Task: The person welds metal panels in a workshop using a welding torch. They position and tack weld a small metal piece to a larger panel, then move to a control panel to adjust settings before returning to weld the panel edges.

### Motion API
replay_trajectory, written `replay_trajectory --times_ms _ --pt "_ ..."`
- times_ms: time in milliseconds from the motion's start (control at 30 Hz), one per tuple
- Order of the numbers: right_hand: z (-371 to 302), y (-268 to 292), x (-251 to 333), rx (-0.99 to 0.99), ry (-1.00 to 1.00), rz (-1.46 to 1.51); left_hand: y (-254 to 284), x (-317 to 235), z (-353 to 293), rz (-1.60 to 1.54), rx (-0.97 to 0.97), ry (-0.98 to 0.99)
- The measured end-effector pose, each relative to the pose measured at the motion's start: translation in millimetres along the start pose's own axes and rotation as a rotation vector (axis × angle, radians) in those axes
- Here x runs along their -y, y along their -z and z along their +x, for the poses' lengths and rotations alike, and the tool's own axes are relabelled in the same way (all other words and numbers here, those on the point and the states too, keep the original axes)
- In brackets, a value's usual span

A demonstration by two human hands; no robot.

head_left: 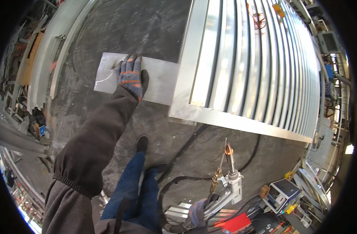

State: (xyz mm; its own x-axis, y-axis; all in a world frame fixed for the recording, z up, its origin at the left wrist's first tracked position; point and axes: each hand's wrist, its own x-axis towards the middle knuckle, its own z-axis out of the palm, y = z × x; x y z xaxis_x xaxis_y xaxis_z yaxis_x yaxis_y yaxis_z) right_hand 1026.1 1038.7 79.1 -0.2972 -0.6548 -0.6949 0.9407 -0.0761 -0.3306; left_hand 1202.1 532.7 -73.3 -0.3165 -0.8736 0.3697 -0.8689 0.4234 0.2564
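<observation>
My left hand (pixel 130 76), in a grey and orange work glove, lies on a flat metal plate (pixel 159 80) with its fingers stretched toward the far edge. The plate's right end meets the corner of a large slatted metal panel (pixel 225 117) with a pale frame; whether it runs underneath I cannot tell. At the lower middle, my gloved right hand (pixel 197 214) is closed round the grip of a welding torch (pixel 234 183). The torch points away from me, its copper-coloured nozzle (pixel 229 151) and thin wire guide (pixel 218 171) just short of the panel's near edge, apart from it.
Black hoses (pixel 182 178) run across the dark floor near my feet (pixel 142 143). Long metal profiles (pixel 63 46) are stacked at the left. A boxy machine (pixel 281 195) and a red case (pixel 237 224) stand at the lower right. Orange clips (pixel 279 10) lie on the panel.
</observation>
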Motion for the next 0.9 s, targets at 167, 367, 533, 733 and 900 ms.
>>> replay_trajectory --times_ms 167,367,533,733,900 --pt "-5.5 14.1 13.8 0.062 -0.058 0.09 2.9 -2.5 -0.9 0.008 0.08 0.063" --pt "-4.7 16.2 20.1 0.164 -0.186 0.166 -0.6 0.6 -4.1 0.026 0.079 0.056" --pt "24.4 -0.7 25.3 0.474 -0.453 0.264 -6.0 2.3 -5.0 0.015 -0.006 0.029" --pt "37.8 4.3 -14.8 0.013 -0.338 -0.076 -2.8 0.2 -2.5 -0.012 0.016 0.045" --pt "58.3 28.7 -77.8 -0.056 -0.232 -0.728 -5.3 0.4 -3.6 0.047 0.029 0.034"
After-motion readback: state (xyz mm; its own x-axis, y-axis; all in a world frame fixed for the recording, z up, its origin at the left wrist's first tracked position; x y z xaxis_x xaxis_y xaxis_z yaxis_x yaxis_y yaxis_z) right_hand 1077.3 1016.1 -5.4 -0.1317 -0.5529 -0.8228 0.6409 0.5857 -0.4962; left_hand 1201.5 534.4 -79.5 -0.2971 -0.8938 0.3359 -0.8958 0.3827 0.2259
